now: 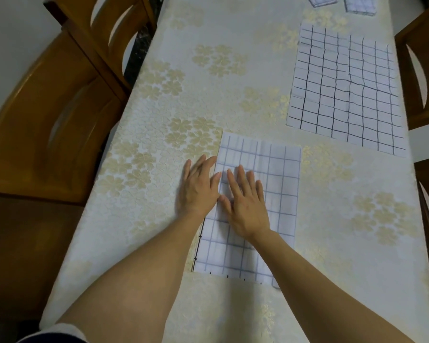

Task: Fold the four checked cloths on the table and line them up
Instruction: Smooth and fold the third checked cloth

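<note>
White cloth with thin blue checks is seen near the middle of the table, on the side close to the person. This near checked cloth is folded into a tall shape. Small dark marks from a lower layer can be seen along its left edge and its near edge.

The right hand is laid flat on the near checked cloth, close to its left side. Its fingers are straight and a little spread, and nothing is held in its grip. The left hand is laid flat just beside it. Most of the left hand is on the bare table cover, and only its thumb and first finger are at the left edge of the cloth. Its fingers are straight too, and nothing is held in its grip. Both hands look a bit blurred.

A big checked cloth with dark lines is spread flat farther away on the right, apart from the near one. It is a little wrinkled.

At the far end, a first small folded cloth and a second small folded cloth are seen side by side, cut off by the top of the view.

The table is covered with a cream cover with pale gold flowers. A brown wooden chair is seen on the left, and another wooden chair is seen on the right.
</note>
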Available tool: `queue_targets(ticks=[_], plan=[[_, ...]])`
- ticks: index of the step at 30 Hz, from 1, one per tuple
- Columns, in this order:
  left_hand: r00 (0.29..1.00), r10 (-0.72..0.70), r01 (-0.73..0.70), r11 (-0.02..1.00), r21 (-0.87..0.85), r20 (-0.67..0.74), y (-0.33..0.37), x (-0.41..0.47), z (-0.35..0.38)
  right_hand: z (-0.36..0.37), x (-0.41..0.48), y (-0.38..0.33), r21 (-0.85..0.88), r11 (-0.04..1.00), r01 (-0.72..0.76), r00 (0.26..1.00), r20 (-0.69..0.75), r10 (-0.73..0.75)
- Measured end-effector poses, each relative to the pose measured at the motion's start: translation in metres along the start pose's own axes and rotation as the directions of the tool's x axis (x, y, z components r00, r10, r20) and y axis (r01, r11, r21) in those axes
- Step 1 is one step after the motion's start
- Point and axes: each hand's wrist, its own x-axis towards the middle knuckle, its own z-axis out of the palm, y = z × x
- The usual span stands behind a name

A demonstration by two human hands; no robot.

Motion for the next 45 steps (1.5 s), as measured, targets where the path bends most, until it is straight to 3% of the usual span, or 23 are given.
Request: queue_targets(ticks=[5, 9, 15, 20, 22, 24, 26, 28, 31, 37, 41, 45], plan=[[1.000, 0.002, -0.002, 1.000, -0.014, -0.009, 0.002, -0.002, -0.002, -0.020, -0.011, 0.038, 0.084, 0.994, -0.073, 0.980, -0.182, 0.087], [1.000, 0.003, -0.004, 1.000, -0.018, -0.025, 0.001, -0.001, 0.001, -0.018, -0.020, 0.077, -0.002, 0.995, -0.103, 0.989, -0.107, 0.103], [1.000, -0.012, 0.012, 1.000, 0.017, 0.006, -0.004, 0.000, 0.005, -0.013, -0.023, 0.077, -0.079, 0.992, -0.103, 0.990, -0.102, 0.094], [0.998, -0.060, 0.061, 0.996, -0.065, 0.008, 0.008, -0.002, -0.003, -0.028, -0.027, 0.076, -0.001, 0.999, -0.048, 0.992, -0.114, 0.047], [0.996, 0.005, -0.010, 0.998, -0.059, -0.088, 0.024, -0.002, -0.011, -0.038, -0.033, 0.082, 0.044, 0.999, -0.008, 0.987, -0.158, 0.015], [0.973, 0.170, -0.164, 0.985, 0.050, -0.158, 0.054, -0.015, -0.010, -0.044, -0.036, 0.091, 0.039, 0.999, 0.035, 0.982, -0.186, -0.027], [0.945, 0.321, -0.312, 0.941, 0.129, -0.062, 0.091, -0.043, 0.010, -0.046, -0.034, 0.103, 0.036, 0.999, 0.036, 0.985, -0.169, -0.029], [0.902, 0.412, -0.432, 0.876, 0.214, 0.132, 0.119, -0.075, 0.048, -0.047, -0.028, 0.118, 0.045, 0.999, 0.023, 0.993, -0.116, -0.017], [0.899, 0.289, -0.385, 0.881, 0.276, 0.329, 0.120, -0.099, 0.096, -0.047, -0.024, 0.142, -0.013, 0.999, 0.036, 0.997, -0.065, -0.037], [0.885, 0.201, -0.385, 0.825, 0.415, 0.420, 0.113, -0.101, 0.100, -0.059, -0.003, 0.166, -0.093, 0.988, 0.122, 0.992, -0.029, -0.125], [0.880, 0.167, -0.377, 0.815, 0.440, 0.445, 0.119, -0.101, 0.102, -0.074, 0.018, 0.178, -0.127, 0.986, 0.108, 0.994, 0.034, -0.104], [0.891, 0.123, -0.335, 0.828, 0.450, 0.436, 0.122, -0.111, 0.104, -0.081, 0.028, 0.176, -0.071, 0.995, 0.067, 0.998, 0.003, -0.067]])
